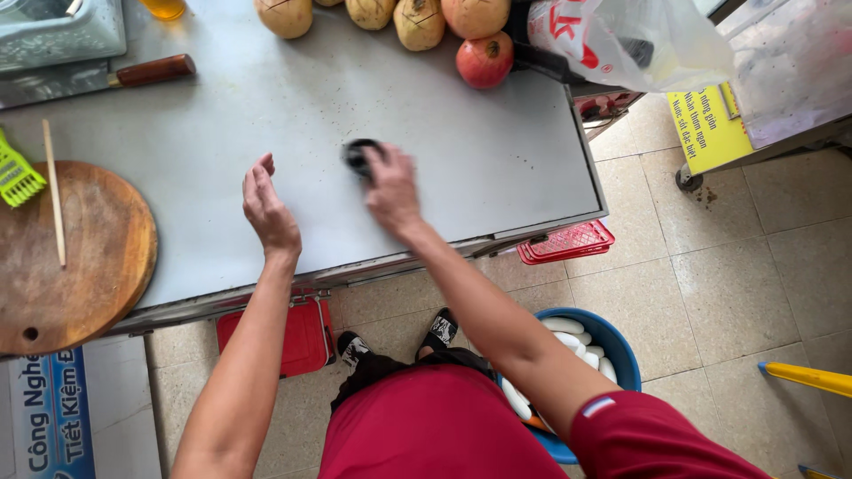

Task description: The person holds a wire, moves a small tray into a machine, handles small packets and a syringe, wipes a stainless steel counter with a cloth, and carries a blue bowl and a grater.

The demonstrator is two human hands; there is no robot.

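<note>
My right hand [390, 188] presses a small dark round object [357, 155], possibly a scrubber or lid, against the grey metal tabletop [497, 151]; the fingers cover most of it. My left hand [269, 209] hovers just left of it, fingers loosely curled and apart, holding nothing. Both forearms reach up from the bottom of the view over the table's front edge.
A round wooden cutting board [89, 257] with a thin stick [54, 191] and a green brush [16, 177] lies at left. A wooden-handled knife [151, 71], pomegranates [485, 58], a plastic bag [621, 35], a blue bucket [612, 346] and red baskets [568, 241] are around.
</note>
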